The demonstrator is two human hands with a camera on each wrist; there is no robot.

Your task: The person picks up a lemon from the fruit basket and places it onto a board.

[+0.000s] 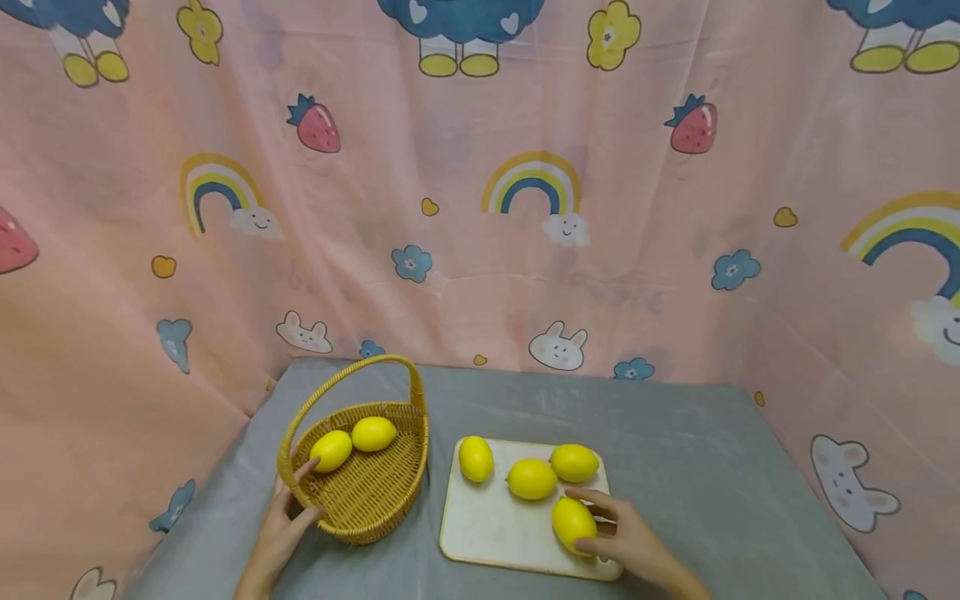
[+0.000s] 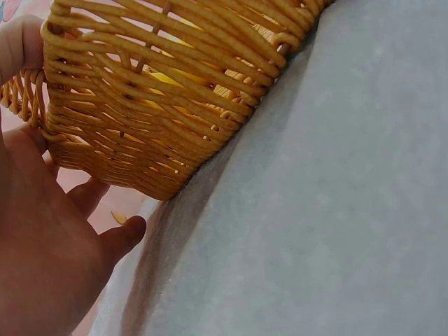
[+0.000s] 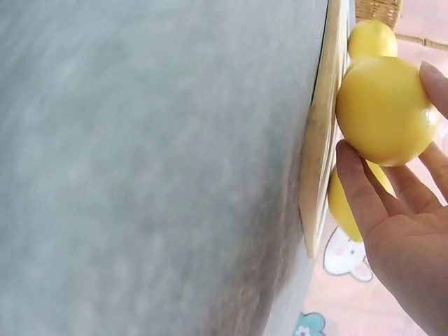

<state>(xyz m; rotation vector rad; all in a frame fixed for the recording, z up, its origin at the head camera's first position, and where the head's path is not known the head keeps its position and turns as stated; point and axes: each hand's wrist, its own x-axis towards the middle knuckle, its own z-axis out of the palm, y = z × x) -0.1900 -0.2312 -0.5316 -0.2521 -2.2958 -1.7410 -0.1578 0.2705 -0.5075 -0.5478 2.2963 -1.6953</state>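
Note:
On the left stands a yellow-brown wicker basket (image 1: 375, 508) with a tall arched handle. My left hand (image 1: 279, 527) grips its near-left rim, and the left wrist view shows the fingers (image 2: 126, 238) against the woven side. Two lemons, one at the rim side (image 1: 331, 451) and another lemon (image 1: 374, 433) beside it, lie inside the basket. My right hand (image 1: 626, 537) holds a lemon (image 1: 573, 525) between thumb and fingers, over the near right part of a white board (image 1: 495, 529). In the right wrist view this lemon (image 3: 386, 110) sits close beside the board's edge.
Three more lemons lie on the board: one at its far left corner (image 1: 476, 459), a middle lemon (image 1: 532, 479) and a far right lemon (image 1: 574, 462). A grey cloth (image 1: 712, 483) covers the table. Pink printed curtains (image 1: 480, 292) hang behind and at both sides.

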